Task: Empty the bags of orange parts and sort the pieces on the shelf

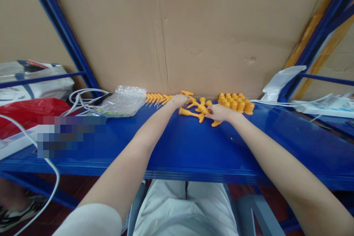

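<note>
My left hand [180, 100] reaches to the back of the blue table, its fingers closed beside the loose orange plastic pieces; what they hold is hidden. My right hand [219, 112] is closed on an orange plastic piece [203, 108] at the pile's right side. Nearer me lies a loose ribbed orange piece [190, 113] with a flared end. Left of my left hand, orange-handled corkscrews [157, 98] lie in a row, their metal spirals showing. Beyond my right hand, several orange sleeves [235, 102] stand upright in close rows.
A clear plastic bag [124, 101] lies left of the corkscrews, with white cables [80, 99] and a red bag [35, 114] farther left. Cardboard [193, 33] walls off the back, between blue posts [61, 29]. White plastic packaging [282, 81] is at the right.
</note>
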Demonstrator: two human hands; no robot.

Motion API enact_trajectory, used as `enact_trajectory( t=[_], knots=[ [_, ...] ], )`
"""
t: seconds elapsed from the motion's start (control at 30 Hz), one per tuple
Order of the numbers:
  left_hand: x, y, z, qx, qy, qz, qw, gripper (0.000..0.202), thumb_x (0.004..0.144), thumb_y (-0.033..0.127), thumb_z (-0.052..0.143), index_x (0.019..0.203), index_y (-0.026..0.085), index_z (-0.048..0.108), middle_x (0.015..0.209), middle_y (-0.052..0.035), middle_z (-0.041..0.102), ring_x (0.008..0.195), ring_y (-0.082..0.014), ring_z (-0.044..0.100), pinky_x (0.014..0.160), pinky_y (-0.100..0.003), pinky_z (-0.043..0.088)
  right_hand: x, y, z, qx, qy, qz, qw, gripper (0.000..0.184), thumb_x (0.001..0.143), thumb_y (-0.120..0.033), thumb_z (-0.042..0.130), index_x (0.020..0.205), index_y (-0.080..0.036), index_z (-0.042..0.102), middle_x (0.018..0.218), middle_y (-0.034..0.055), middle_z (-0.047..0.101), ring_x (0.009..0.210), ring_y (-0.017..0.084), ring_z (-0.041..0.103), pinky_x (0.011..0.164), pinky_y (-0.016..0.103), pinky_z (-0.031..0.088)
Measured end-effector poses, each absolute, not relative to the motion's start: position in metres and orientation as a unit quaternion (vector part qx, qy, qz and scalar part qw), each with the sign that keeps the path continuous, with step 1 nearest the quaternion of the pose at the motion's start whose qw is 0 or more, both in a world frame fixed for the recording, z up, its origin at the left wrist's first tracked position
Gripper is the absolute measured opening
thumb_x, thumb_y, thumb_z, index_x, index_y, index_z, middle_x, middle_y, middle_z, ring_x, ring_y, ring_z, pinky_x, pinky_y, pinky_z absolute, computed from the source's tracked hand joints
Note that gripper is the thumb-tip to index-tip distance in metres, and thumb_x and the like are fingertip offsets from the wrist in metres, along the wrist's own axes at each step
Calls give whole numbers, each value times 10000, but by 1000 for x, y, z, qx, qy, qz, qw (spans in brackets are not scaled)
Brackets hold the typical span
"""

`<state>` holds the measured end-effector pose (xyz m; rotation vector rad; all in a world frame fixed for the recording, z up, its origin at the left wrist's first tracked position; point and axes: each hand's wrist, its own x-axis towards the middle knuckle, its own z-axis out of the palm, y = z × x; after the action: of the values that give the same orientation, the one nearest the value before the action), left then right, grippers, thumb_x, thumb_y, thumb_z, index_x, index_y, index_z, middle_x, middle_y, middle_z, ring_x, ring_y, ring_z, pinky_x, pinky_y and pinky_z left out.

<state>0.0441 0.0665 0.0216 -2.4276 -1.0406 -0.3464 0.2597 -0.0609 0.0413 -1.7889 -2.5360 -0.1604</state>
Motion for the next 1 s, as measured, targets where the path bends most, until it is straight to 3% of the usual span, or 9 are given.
enact_trajectory(
  t=[0.13, 0.33, 0.53, 0.77, 1.0],
  knots=[
    [43, 59, 32, -900, -396, -54, 175, 396, 855, 85, 582, 1164, 270, 745, 1259, -59, 739, 1057, -171, 721, 881, -246, 543, 257, -63, 42, -581, -812, -50, 17, 195, 928, -314, 602, 1010, -191, 729, 976, 113, 771, 915, 252, 735, 747, 289, 529],
    [46, 48, 48, -878, -454, -91, 118, 403, 814, 109, 593, 1141, 248, 782, 1160, -63, 777, 1025, -217, 732, 858, -271, 559, 257, -67, 47, -597, -798, -71, 40, 186, 894, -272, 576, 994, -195, 713, 980, 96, 773, 914, 256, 733, 720, 292, 478],
    [46, 22, 66, -879, -444, -162, 60, 380, 904, 153, 519, 1179, 214, 773, 1209, -58, 764, 1082, -190, 711, 935, -260, 538, 264, -62, 50, -608, -763, -56, 213, 166, 838, -292, 606, 964, -206, 674, 947, 73, 761, 882, 235, 705, 720, 282, 464],
    [54, -39, 71, -912, -344, -221, -37, 297, 981, 250, 516, 1149, 158, 743, 1132, -74, 772, 1013, -184, 716, 903, -287, 547, 255, -55, 55, -472, -716, 183, 481, 211, 777, -299, 665, 949, -184, 628, 1000, 87, 743, 930, 225, 694, 828, 343, 551],
    [46, -58, 57, -901, -319, -288, -50, 242, 978, 285, 504, 971, 140, 697, 941, -61, 749, 865, -181, 683, 811, -299, 526, 242, -63, 53, -341, -699, 354, 520, 464, 606, -471, 865, 927, -195, 674, 945, 60, 752, 950, 233, 709, 887, 423, 578]
  ],
)
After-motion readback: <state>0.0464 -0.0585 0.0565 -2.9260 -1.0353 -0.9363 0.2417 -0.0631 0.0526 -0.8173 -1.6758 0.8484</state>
